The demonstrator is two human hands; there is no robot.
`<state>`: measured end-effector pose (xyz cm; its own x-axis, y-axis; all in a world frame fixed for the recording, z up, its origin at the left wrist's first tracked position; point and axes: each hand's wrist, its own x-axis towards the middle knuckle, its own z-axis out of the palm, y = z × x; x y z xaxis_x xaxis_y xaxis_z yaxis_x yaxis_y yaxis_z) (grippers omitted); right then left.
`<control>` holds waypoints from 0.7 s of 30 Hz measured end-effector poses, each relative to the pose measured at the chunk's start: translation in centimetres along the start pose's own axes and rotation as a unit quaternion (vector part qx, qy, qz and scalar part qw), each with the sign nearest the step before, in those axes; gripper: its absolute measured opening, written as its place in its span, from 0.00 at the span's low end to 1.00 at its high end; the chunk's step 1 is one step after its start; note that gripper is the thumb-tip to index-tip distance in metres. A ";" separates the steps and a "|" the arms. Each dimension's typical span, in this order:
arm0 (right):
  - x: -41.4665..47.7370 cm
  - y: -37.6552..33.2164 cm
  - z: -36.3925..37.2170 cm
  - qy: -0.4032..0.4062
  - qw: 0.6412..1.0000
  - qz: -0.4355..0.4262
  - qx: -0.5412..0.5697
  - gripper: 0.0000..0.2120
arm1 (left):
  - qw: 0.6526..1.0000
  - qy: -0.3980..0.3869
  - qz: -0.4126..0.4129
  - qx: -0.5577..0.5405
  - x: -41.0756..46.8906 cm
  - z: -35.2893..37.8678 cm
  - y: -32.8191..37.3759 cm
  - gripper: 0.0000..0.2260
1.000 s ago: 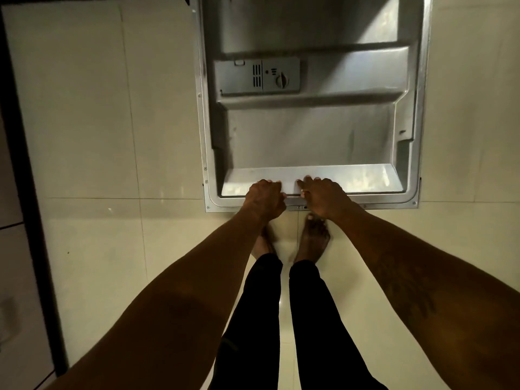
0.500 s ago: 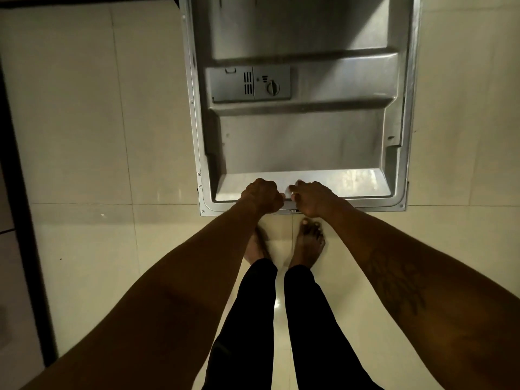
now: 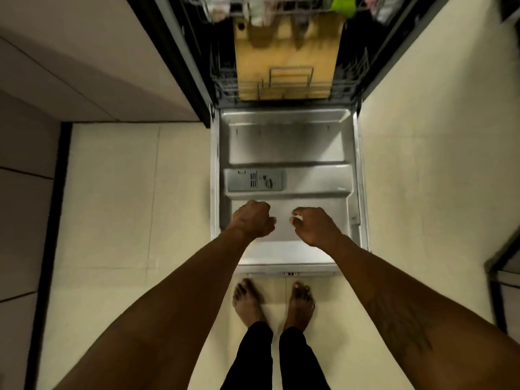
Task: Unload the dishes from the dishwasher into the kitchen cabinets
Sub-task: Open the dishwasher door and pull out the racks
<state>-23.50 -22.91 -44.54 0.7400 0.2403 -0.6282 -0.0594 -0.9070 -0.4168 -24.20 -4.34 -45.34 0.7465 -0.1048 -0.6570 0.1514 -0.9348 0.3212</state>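
Hands (image 3: 254, 219) (image 3: 315, 225) curled; wooden board (image 3: 284, 60) in rack (image 3: 225, 84)

Cream tiled floor (image 3: 126, 206), black skirting strip (image 3: 48, 249)

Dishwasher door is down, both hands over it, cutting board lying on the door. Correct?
Not quite. The head view shows the board sitting in the lower rack inside the dishwasher, not on the door. The rest holds: the door is down, with the left hand and right hand over it.
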 end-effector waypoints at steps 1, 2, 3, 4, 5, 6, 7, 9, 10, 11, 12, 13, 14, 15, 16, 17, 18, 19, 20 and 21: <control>-0.3 -1.0 -1.6 0.017 1.000 -0.001 0.001 0.16 | 1.000 0.013 0.009 -0.004 -0.4 -1.7 0.4 0.20; -0.6 -1.8 -2.9 0.029 1.000 -0.004 0.004 0.15 | 1.000 0.022 0.014 -0.015 -0.6 -3.0 0.8 0.19; -0.8 -2.8 -4.5 0.041 0.999 -0.011 0.003 0.13 | 0.999 0.028 0.020 -0.028 -0.9 -4.7 1.2 0.18; -1.1 -3.9 -6.0 0.051 0.999 -0.018 0.000 0.11 | 0.998 0.036 0.024 -0.035 -1.2 -6.4 1.7 0.17; -1.3 -4.9 -7.4 0.065 0.998 -0.025 -0.002 0.10 | 0.998 0.046 0.027 -0.038 -1.5 -8.1 2.0 0.15; -1.5 -6.0 -8.9 0.080 0.996 -0.027 0.001 0.10 | 0.997 0.059 0.030 -0.039 -1.6 -9.9 2.5 0.15; -1.6 -6.9 -10.1 0.091 0.996 -0.025 0.006 0.10 | 0.996 0.069 0.030 -0.040 -1.8 -11.5 2.9 0.14; -1.3 -8.9 -12.8 0.112 0.993 -0.037 0.011 0.09 | 0.994 0.095 0.039 -0.035 -1.9 -15.2 3.5 0.16; -0.9 -9.8 -14.0 0.120 0.991 -0.050 0.009 0.08 | 0.993 0.108 0.047 -0.033 -1.8 -17.0 3.8 0.17; -0.4 -10.7 -15.3 0.132 0.989 -0.064 0.009 0.08 | 0.990 0.122 0.059 -0.030 -1.6 -18.7 4.1 0.18; 0.1 -11.4 -16.5 0.143 0.987 -0.071 0.010 0.10 | 0.987 0.139 0.071 -0.025 -1.3 -20.2 4.3 0.17; 0.7 -12.1 -17.8 0.156 0.985 -0.076 0.011 0.11 | 0.985 0.155 0.079 -0.019 -0.9 -21.8 4.5 0.15; 1.4 -12.7 -19.0 0.167 0.982 -0.083 0.007 0.11 | 0.982 0.170 0.081 -0.012 -0.4 -23.2 4.7 0.14; 2.3 -13.1 -20.1 0.175 0.980 -0.091 0.002 0.10 | 0.980 0.180 0.082 -0.014 0.4 -24.3 4.8 0.14; 3.3 -13.4 -21.2 0.184 0.978 -0.100 -0.006 0.10 | 0.979 0.189 0.080 -0.016 1.2 -25.2 5.0 0.16; 4.3 -13.4 -21.9 0.192 0.975 -0.107 -0.011 0.10 | 0.977 0.199 0.080 -0.012 2.0 -25.8 5.2 0.19; 5.6 -13.4 -22.4 0.196 0.975 -0.107 -0.014 0.10 | 0.976 0.205 0.074 -0.001 3.1 -26.0 5.1 0.21; 6.9 -13.2 -22.8 0.196 0.975 -0.100 -0.014 0.10 | 0.975 0.210 0.066 0.011 4.1 -26.2 5.2 0.22; 8.3 -12.9 -23.1 0.189 0.978 -0.092 -0.011 0.10 | 0.977 0.208 0.053 0.015 5.6 -26.2 5.1 0.22; 9.7 -12.4 -23.2 0.183 0.979 -0.091 -0.009 0.11 | 0.977 0.207 0.042 0.011 7.1 -26.2 5.2 0.21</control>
<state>-0.02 -17.31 -30.26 0.9282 0.2608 -0.2654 0.1046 -0.8673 -0.4867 -1.17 -1.02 -30.43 0.9544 -0.0392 -0.2960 0.0684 -0.9362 0.3447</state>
